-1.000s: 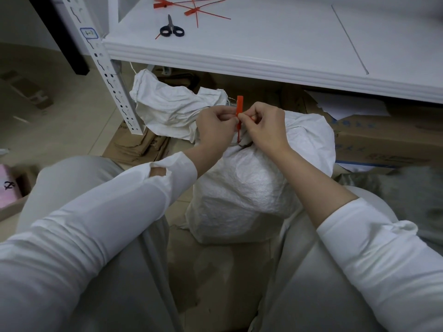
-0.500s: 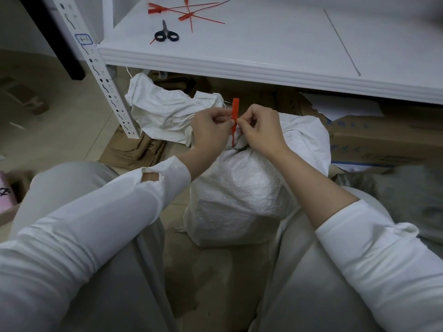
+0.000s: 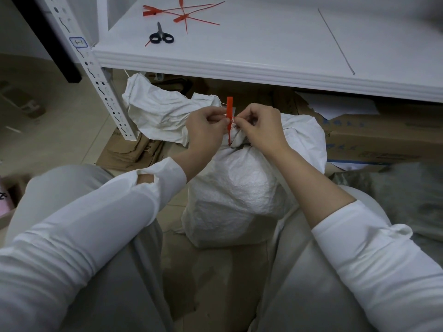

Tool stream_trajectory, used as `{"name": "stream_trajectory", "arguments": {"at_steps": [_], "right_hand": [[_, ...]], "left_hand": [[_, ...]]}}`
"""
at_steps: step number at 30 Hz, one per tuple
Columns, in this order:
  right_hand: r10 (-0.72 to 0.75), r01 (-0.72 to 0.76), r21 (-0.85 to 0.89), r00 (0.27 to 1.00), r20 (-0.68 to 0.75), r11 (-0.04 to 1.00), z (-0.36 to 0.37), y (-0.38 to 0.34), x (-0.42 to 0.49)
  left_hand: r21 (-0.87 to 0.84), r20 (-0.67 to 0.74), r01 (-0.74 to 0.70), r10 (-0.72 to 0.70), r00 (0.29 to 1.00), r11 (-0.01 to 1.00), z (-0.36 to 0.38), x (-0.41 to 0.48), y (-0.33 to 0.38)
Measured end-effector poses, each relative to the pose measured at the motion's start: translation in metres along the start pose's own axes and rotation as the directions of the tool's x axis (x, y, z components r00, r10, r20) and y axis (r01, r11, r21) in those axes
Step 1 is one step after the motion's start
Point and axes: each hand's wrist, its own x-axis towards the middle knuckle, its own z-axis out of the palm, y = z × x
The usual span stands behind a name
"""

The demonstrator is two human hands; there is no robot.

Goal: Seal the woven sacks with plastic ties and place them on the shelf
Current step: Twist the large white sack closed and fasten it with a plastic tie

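Barely moved, hands (image 3: 206, 130) (image 3: 261, 129) pinch tie (image 3: 229, 107) on bulging sack (image 3: 239, 188).

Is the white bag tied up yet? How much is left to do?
Done: the neck of the sack is bunched together. In hand: the left hand and right hand pinch a red tie standing at that neck; whether it is locked cannot be seen. Left: this sack sits on the floor, not on the shelf, a second sack lies crumpled behind it, and spare ties wait by the scissors.

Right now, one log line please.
step: sealing woven sack; left hand: pinches red plastic tie; right hand: pinches same tie; sack: not yet on shelf
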Motion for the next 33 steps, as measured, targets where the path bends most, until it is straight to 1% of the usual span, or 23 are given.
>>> {"name": "stream_trajectory", "arguments": {"at_steps": [5, 8, 12, 16, 19, 23, 26, 29, 33], "right_hand": [[-0.004, 0.005, -0.055, 1.000, 0.023, 0.998, 0.004, 0.000, 0.000], [-0.007, 0.009, -0.081, 1.000, 0.029, 0.997, 0.007, -0.001, -0.001], [-0.016, 0.021, -0.100, 0.999, 0.047, 0.995, 0.006, -0.001, -0.003], [-0.011, 0.012, -0.050, 0.999, 0.032, 0.999, 0.004, 0.001, -0.003], [0.012, -0.012, 0.012, 1.000, 0.011, 1.000, -0.002, 0.002, -0.002], [0.079, -0.079, 0.077, 0.997, 0.004, 0.994, -0.008, 0.000, -0.002], [0.073, -0.076, 0.125, 0.997, 0.029, 0.989, -0.010, -0.003, -0.003], [0.058, -0.065, 0.162, 0.997, 0.043, 0.985, -0.009, -0.005, -0.007], [0.051, -0.056, 0.127, 0.998, 0.045, 0.990, -0.007, -0.005, -0.010]], "left_hand": [[0.043, 0.005, -0.014, 0.014, 1.000, 0.999, -0.002, -0.001, 0.002], [0.120, 0.014, -0.077, 0.075, 0.997, 0.990, -0.005, -0.003, 0.002], [0.199, 0.064, -0.179, 0.170, 0.983, 0.964, -0.004, -0.006, 0.002], [0.248, 0.120, -0.304, 0.282, 0.952, 0.920, -0.003, -0.004, 0.003], [0.257, 0.190, -0.387, 0.346, 0.919, 0.886, -0.005, -0.001, 0.008], [0.261, 0.281, -0.450, 0.379, 0.882, 0.854, -0.014, 0.011, 0.013], [0.389, 0.378, -0.546, 0.412, 0.829, 0.742, -0.021, 0.015, 0.013], [0.453, 0.481, -0.616, 0.405, 0.778, 0.644, -0.023, 0.012, 0.013], [0.550, 0.540, -0.664, 0.391, 0.745, 0.506, -0.023, 0.011, 0.014]]}}
